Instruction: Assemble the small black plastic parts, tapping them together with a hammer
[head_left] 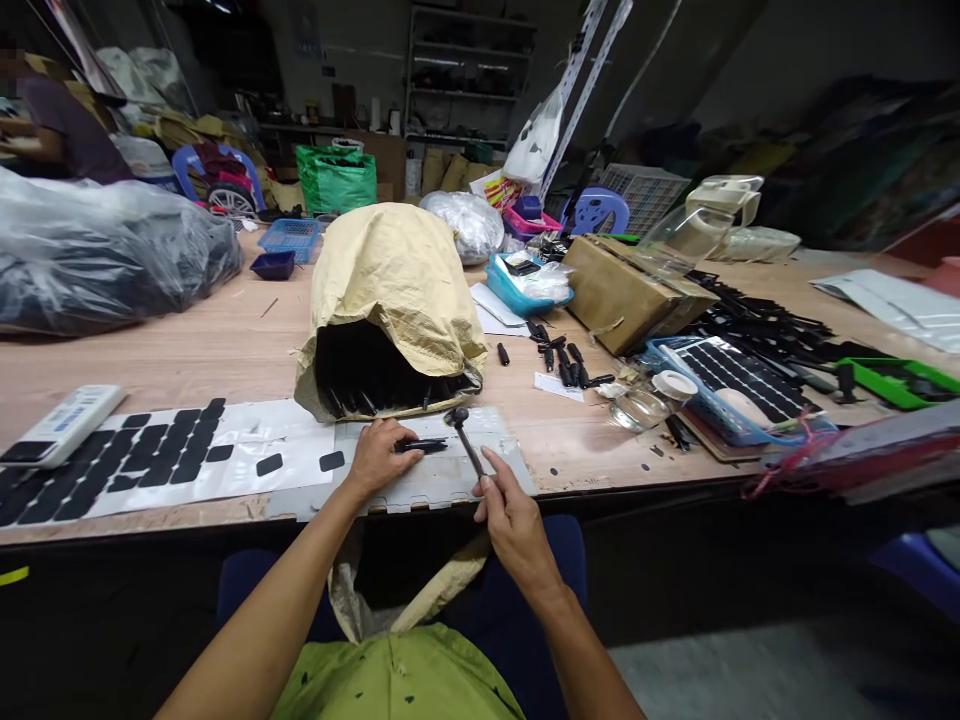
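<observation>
My left hand (379, 457) rests on a grey-white board (499, 440) at the table's front edge, its fingers closed on a slim black part (422, 446). Gripped in my right hand (514, 510) is a thin-handled tool with a dark rounded head (466, 437); I cannot tell its exact kind. The tool's head is raised just right of the black part. Directly behind both hands lies a large tan woven sack (397, 270), its dark mouth facing me with black pieces inside. Left of the board, a white sheet (247, 420) carries rows of black rounded stickers.
A white device (67, 425) sits on the sheet at left. Black handle-like pieces (566, 365) lie right of the sack, near a cardboard box (634, 290), a blue basket (720, 390) and a glass jar (637, 408). A filled plastic bag (112, 250) stands far left; a person sits behind it.
</observation>
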